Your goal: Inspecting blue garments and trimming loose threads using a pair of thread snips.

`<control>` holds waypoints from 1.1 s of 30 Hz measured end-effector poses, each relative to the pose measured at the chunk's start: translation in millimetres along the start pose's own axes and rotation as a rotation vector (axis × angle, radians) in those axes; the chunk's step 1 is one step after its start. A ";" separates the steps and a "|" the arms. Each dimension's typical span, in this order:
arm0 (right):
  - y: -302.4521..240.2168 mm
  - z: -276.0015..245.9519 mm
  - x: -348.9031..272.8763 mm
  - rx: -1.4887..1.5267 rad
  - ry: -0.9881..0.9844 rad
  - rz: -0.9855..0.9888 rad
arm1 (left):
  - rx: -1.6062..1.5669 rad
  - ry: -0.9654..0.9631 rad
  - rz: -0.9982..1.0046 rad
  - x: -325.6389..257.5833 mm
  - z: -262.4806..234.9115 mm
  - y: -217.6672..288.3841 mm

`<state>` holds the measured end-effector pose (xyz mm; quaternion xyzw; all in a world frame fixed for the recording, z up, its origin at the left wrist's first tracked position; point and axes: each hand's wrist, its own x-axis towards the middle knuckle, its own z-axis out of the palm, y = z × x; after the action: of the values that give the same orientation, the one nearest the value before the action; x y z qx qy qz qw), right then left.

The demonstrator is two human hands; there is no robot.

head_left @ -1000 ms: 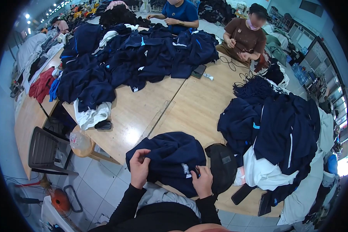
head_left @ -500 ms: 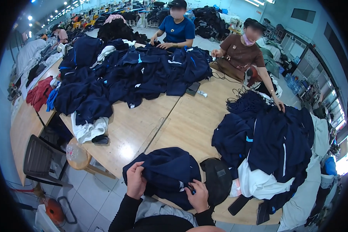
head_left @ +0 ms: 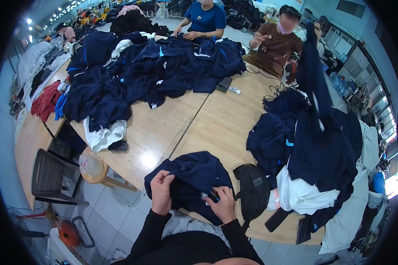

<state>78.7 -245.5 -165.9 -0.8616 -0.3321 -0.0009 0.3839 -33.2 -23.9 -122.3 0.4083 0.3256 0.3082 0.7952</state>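
A dark navy garment lies bunched on the table edge in front of me. My left hand is closed on its left part, thumb and fingers pinching the cloth. At the garment's right side, my right hand is closed, with something small and dark between its fingers that is too small to name. Its fingertips are beside a small whitish label on the cloth. Just right of this hand lies a black bag with a strap.
A navy garment heap covers the far left of the table. More navy clothing and white cloth are piled at right, near a black phone. Across the table, one co-worker handles cloth; another lifts a garment.
The co-worker at right has raised a navy garment off the pile. My view has shifted slightly. Both my hands stay on the garment, the right one still beside the label.
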 end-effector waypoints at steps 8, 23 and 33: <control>5.9 3.9 -23.8 0.169 0.095 0.004 | 0.066 0.072 0.012 -11.6 -15.4 -1.5; 23.1 -125.7 29.2 1.701 -0.090 0.914 | -0.517 -0.061 -0.354 16.7 -28.3 40.0; 36.7 -146.1 13.2 1.640 -0.133 0.726 | -0.284 -0.256 -0.179 -3.8 -44.7 42.0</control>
<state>147.0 -352.4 -83.7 -0.3672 0.0427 0.4078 0.8349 -79.3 13.3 -105.9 0.2976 0.2101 0.2247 0.9038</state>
